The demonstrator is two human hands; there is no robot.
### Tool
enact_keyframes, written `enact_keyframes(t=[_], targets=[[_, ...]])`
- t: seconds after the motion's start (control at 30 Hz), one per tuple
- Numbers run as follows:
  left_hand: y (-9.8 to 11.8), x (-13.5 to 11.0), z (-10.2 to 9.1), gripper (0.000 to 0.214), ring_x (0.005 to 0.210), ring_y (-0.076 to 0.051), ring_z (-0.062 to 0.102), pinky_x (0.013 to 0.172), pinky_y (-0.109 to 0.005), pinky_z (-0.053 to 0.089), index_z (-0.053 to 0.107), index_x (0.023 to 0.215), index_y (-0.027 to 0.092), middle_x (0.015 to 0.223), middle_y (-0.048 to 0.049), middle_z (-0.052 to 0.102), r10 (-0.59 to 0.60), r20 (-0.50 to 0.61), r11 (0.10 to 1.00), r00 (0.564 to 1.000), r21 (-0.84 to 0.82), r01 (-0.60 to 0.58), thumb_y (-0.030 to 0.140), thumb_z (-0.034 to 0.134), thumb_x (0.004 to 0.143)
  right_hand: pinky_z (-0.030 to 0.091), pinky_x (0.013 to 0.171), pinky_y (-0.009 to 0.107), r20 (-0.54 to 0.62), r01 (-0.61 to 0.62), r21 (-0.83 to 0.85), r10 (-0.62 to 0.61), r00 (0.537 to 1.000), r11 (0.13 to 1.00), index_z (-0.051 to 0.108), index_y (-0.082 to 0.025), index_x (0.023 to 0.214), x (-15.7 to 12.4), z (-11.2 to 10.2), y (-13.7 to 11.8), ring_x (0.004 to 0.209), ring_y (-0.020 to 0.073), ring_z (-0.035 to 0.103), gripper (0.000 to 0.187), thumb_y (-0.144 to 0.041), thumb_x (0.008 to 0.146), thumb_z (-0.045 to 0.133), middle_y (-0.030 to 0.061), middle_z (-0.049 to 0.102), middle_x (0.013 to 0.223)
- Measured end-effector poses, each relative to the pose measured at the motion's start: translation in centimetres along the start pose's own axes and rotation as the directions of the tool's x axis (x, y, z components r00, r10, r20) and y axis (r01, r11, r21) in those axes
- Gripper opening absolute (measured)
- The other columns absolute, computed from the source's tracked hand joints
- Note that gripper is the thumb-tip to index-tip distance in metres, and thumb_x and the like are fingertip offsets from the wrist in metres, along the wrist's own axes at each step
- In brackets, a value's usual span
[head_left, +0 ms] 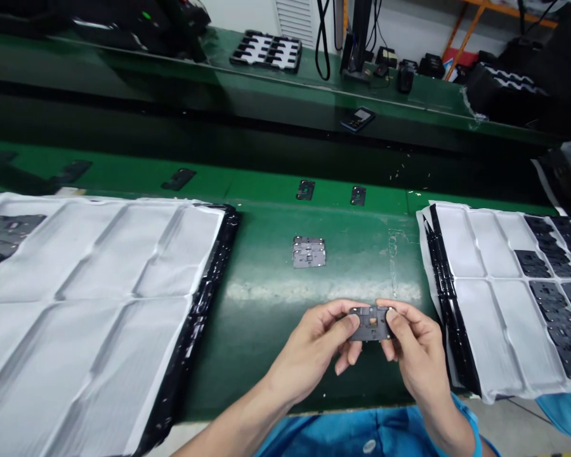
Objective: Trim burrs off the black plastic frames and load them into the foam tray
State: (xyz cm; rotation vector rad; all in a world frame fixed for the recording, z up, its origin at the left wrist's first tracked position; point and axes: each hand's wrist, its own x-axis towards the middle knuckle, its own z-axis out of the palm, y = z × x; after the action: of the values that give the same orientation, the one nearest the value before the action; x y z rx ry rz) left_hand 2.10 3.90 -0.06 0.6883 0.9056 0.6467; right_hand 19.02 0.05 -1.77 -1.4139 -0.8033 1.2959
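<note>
black part [372,332] in 2 facing pinch grips, left hand [316,339] and right hand [419,346], at opposite ends

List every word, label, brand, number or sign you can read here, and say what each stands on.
No text can be read anywhere.
Dark-blue handheld device with a pale screen: marks on its screen and keys, too small to read.
Black equipment at upper left, with a small green mark: blurred; cannot tell whether it is text.
Held dark-grey rectangular plastic part: no readable lettering.
</note>
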Motion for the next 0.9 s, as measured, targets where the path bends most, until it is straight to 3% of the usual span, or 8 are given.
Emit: enact_keyframes(t=[0.33, 0.5, 0.6, 0.73, 0.9], targets=[[0.3, -0.2, -0.2, 0.036, 0.039, -0.007, 0.041, 0.040, -0.018, 0.028, 0.069, 0.103, 0.011, 0.051, 0.0032, 0.059, -0.024, -0.016, 1.000, 1.000, 0.006, 0.024, 0.044, 0.068, 0.088, 0.040, 0.043, 0.021, 0.016, -0.018, 0.005, 0.018, 1.000, 1.000, 0.080, -0.013, 0.102, -0.3, 0.1, 0.1, 0.039, 0.0098, 0.047, 0.039, -0.050, 0.096, 0.070, -0.0031, 0.058, 0.049], [0.0, 0.2, -0.3, 0.027, 0.038, -0.007, 0.037, 0.041, -0.018, 0.024, 0.071, 0.087, 0.013, 0.043, 0.0049, 0.052, 0.060, -0.122, 0.986, 0.991, 0.162, -0.039, 0.037, 0.058, 0.090, 0.044, 0.047, 0.022, -0.013, 0.120, -0.186, -0.125, 0.992, 0.975, 0.081, -0.015, 0.097, -0.5, 0.9, 0.1, 0.043, 0.0111, 0.054, 0.034, -0.045, 0.099, 0.066, -0.0024, 0.059, 0.050], [-0.3, 0.1, -0.7, 0.031, 0.041, -0.008, 0.041, 0.045, -0.020, 0.029, 0.073, 0.088, 0.012, 0.045, 0.0038, 0.053, 0.136, -0.130, 0.963, 0.982, 0.249, -0.100, 0.037, 0.055, 0.093, 0.042, 0.044, 0.021, -0.024, 0.181, -0.237, -0.192, 0.981, 0.954, 0.081, -0.015, 0.092, -0.3, 1.3, 0.1, 0.041, 0.0115, 0.052, 0.034, -0.043, 0.099, 0.064, -0.0035, 0.055, 0.047], [-0.3, -0.4, -1.5, 0.037, 0.046, -0.010, 0.048, 0.049, -0.022, 0.038, 0.076, 0.099, 0.011, 0.055, 0.0015, 0.060, 0.188, -0.100, 0.938, 0.977, 0.312, -0.149, 0.043, 0.057, 0.095, 0.042, 0.045, 0.022, 0.023, 0.149, -0.201, -0.148, 0.989, 0.968, 0.081, -0.014, 0.092, 0.2, 1.5, 0.2, 0.041, 0.0116, 0.051, 0.037, -0.045, 0.099, 0.062, -0.0040, 0.053, 0.047], [0.0, -1.0, -2.1, 0.044, 0.047, -0.011, 0.050, 0.049, -0.022, 0.040, 0.076, 0.108, 0.011, 0.055, 0.0012, 0.062, 0.162, -0.079, 0.936, 0.984, 0.328, -0.127, 0.049, 0.058, 0.096, 0.047, 0.051, 0.024, 0.106, 0.088, -0.112, -0.076, 0.992, 0.990, 0.081, -0.015, 0.104, 0.2, 1.3, 0.1, 0.049, 0.0122, 0.055, 0.035, -0.047, 0.096, 0.068, -0.0008, 0.063, 0.060]])
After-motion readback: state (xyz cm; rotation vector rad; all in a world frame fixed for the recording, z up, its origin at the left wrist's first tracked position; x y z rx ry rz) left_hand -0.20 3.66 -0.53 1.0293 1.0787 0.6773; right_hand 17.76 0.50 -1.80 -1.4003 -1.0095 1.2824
